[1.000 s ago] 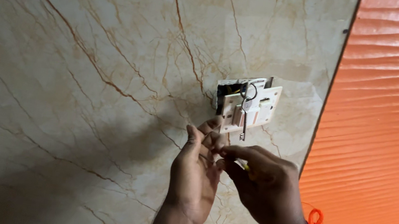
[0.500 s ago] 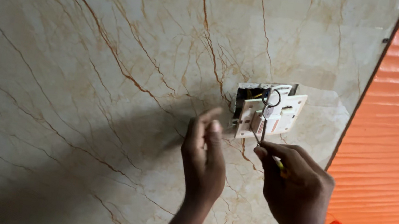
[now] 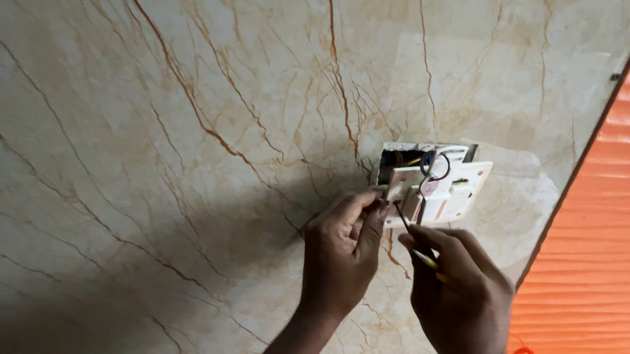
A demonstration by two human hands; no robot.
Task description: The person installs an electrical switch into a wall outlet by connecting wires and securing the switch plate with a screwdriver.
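Switch plate (image 3: 451,191) off marble wall (image 3: 134,137) (loose wires (image 3: 434,167) behind), both hands close.

Left hand: my left hand (image 3: 341,257) has climbed from below the switch plate (image 3: 443,192) and its fingertips now press the plate's lower left corner.
Right hand: my right hand (image 3: 461,302) has drawn apart from the left and now sets a thin screwdriver (image 3: 414,235) against the plate's underside.
View: I see the wall box (image 3: 407,158) slid rightward, then back slightly.
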